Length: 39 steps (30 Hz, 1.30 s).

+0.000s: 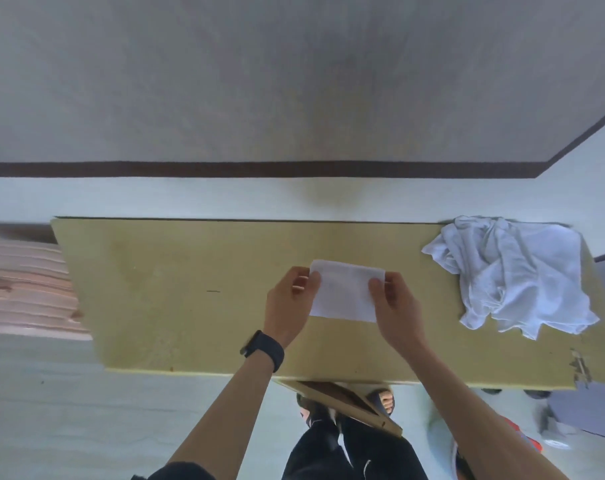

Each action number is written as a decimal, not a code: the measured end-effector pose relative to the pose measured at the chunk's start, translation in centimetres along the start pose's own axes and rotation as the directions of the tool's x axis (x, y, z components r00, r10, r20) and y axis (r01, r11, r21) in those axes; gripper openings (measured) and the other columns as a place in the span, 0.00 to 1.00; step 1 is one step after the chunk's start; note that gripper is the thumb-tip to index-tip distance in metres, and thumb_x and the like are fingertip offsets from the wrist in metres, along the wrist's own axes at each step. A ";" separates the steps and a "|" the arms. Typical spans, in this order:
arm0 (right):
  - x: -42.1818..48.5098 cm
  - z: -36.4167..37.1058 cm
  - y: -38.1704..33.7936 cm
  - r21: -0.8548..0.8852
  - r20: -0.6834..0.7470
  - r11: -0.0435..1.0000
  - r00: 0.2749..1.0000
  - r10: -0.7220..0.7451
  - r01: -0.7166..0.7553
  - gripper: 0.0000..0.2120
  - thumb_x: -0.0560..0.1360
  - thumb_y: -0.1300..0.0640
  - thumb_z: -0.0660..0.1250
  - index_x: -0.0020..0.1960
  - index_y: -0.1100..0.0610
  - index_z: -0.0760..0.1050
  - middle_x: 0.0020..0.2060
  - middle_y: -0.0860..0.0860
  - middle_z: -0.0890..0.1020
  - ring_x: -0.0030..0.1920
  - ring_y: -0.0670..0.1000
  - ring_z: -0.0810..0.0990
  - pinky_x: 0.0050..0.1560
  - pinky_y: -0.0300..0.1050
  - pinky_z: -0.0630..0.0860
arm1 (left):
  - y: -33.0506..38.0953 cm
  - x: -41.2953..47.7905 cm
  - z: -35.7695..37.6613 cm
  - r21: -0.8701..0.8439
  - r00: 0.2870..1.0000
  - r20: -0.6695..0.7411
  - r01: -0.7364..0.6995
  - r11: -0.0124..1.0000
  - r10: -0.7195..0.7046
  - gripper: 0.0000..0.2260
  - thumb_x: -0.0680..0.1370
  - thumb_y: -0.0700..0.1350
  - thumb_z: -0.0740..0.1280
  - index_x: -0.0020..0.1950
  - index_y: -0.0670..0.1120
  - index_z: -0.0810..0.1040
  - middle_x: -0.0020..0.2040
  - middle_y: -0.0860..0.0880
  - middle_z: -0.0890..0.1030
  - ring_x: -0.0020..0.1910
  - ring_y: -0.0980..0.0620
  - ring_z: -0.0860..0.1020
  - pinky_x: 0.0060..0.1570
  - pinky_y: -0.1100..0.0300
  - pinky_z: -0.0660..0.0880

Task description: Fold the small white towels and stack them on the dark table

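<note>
A small white towel, folded into a rectangle, is held just above the yellowish table top near its middle. My left hand pinches the towel's left edge and has a black watch on its wrist. My right hand pinches the right edge. A crumpled pile of white towels lies at the table's right end. No stack of folded towels shows on the table.
A stack of pinkish boards sits left of the table. A wooden frame leans under the near edge by my feet. The table's near right corner is chipped. Grey and red objects lie on the floor at right.
</note>
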State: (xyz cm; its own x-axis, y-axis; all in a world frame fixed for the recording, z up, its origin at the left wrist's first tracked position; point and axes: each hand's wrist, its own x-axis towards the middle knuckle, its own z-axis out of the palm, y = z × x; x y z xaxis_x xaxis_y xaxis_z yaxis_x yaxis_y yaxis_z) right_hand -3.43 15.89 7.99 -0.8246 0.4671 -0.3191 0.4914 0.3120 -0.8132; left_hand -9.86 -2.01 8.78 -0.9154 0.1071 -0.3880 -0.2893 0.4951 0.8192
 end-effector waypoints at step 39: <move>-55.7 9.9 -11.7 0.559 0.583 0.448 0.053 -0.811 0.698 0.04 0.82 0.52 0.59 0.48 0.48 0.69 0.27 0.47 0.74 0.30 0.45 0.73 0.29 0.35 0.65 | -11.1 -65.3 -15.6 -0.303 -0.059 -0.946 -0.189 0.934 -0.319 0.11 0.81 0.55 0.63 0.43 0.50 0.75 0.26 0.58 0.68 0.26 0.60 0.67 0.27 0.69 0.65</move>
State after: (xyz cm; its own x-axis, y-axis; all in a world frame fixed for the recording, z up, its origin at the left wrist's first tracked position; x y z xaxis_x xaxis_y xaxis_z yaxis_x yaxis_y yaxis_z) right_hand 33.99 -21.97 30.40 -0.6055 -0.7105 0.3586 -0.5124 0.0034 -0.8587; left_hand 48.72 -27.89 31.62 -0.1183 -0.9798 0.1614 -0.1823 0.1812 0.9664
